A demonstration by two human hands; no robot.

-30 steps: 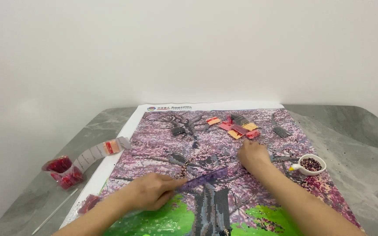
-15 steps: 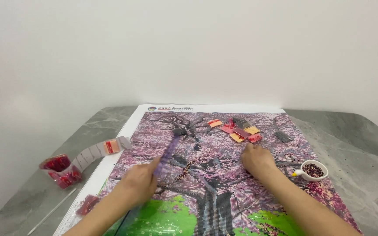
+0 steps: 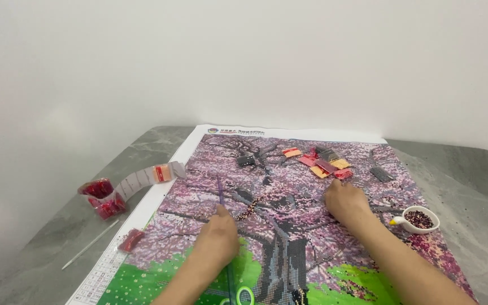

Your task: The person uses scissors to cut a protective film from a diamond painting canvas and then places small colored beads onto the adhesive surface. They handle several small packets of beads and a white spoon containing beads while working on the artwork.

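My left hand (image 3: 217, 237) grips a purple pen (image 3: 220, 195), tip up over the canvas (image 3: 289, 186) lying on the grey tabletop (image 3: 470, 169). My right hand (image 3: 345, 202) presses flat, fingers loosely curled, pinning the canvas near the white bead dish (image 3: 420, 219).

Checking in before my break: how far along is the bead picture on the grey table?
Done: most of the pink tree canvas looks covered in beads. In hand: the left hand holds a thin purple pen against the canvas; the right hand rests flat on it. Left: I cannot tell which patches are bare; the small white bead dish and the coloured bead packets are still out.
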